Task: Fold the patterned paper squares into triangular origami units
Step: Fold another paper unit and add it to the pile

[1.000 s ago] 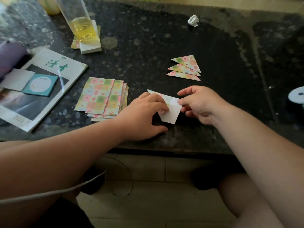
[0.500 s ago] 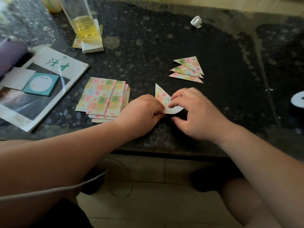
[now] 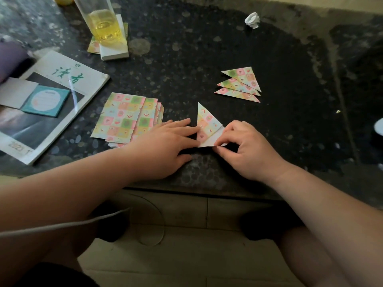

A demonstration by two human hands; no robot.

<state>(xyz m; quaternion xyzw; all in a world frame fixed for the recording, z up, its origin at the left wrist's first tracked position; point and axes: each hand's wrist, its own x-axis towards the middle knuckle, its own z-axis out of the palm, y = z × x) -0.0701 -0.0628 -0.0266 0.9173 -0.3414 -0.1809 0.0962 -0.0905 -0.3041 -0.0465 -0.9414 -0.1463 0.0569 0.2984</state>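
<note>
Left fingers (image 3: 184,129) straight, slightly spread, flat on the table (image 3: 186,65); tips touch the left edge of the paper (image 3: 207,123). Right fingers (image 3: 231,131) curled; thumb and forefinger pinch the paper's white lower edge near its right corner. Left hand (image 3: 163,148) palm down, right hand (image 3: 246,152) knuckles up. Both are near the table's front edge, with the paper between them.

Paper: tall triangle, patterned face up, apex pointing away from the person. A white strip shows along its right and bottom edges. Cannot tell whether the pinched corner is lifted.

Sweep, left to right:
- Far left: a purple thing (image 3: 10,56), blurred, cut by the frame.
- Magazine (image 3: 83,79): white cover, green characters, lying askew. A teal card (image 3: 44,100) lies on it beside a white sheet (image 3: 14,92).
- Behind these: a glass (image 3: 103,21) of yellow liquid stands on a white block (image 3: 114,51).
- Squares (image 3: 122,119): fanned stack, pattern up, just left of the left hand, which covers its near right corner.
- Triangles (image 3: 240,84): three, overlapping in a fan, behind and to the right of the paper, apart from it.
- Farther back: a white crumpled wad (image 3: 252,20).
- Right edge: a white round thing (image 3: 379,126), cut off.
- Below the table: tiled floor, and a grey cable (image 3: 62,224) under the left forearm.
</note>
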